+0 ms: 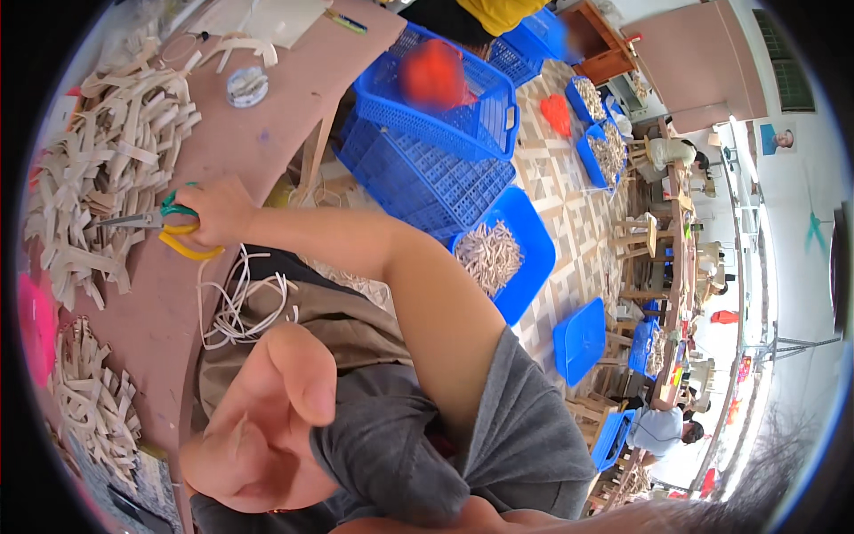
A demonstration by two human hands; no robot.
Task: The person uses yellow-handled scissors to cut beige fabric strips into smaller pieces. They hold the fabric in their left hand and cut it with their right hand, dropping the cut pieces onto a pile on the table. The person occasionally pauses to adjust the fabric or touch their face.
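My right hand [222, 214] reaches over the table at the left, closed round the green and yellow handles of a pair of scissors [147, 220]. Their blades point into a large heap of cream fabric-like strips [133, 133]. Close to the camera, my left hand [258, 427] is raised above my lap with palm and thumb showing. Its fingers look bent but apart, and I see nothing held in it. Thin white cords [245, 316] lie loosely on my lap, beside the table edge. A second pile of cream strips [89, 392] lies nearer the lower left.
The pinkish-brown table [258, 151] also bears a small round container [246, 87] and a pen [345, 21]. Blue crates [427, 169] stand beside it, with a blue tub [525, 254] of strips on the tiled floor. Another person [658, 432] sits at a far workbench.
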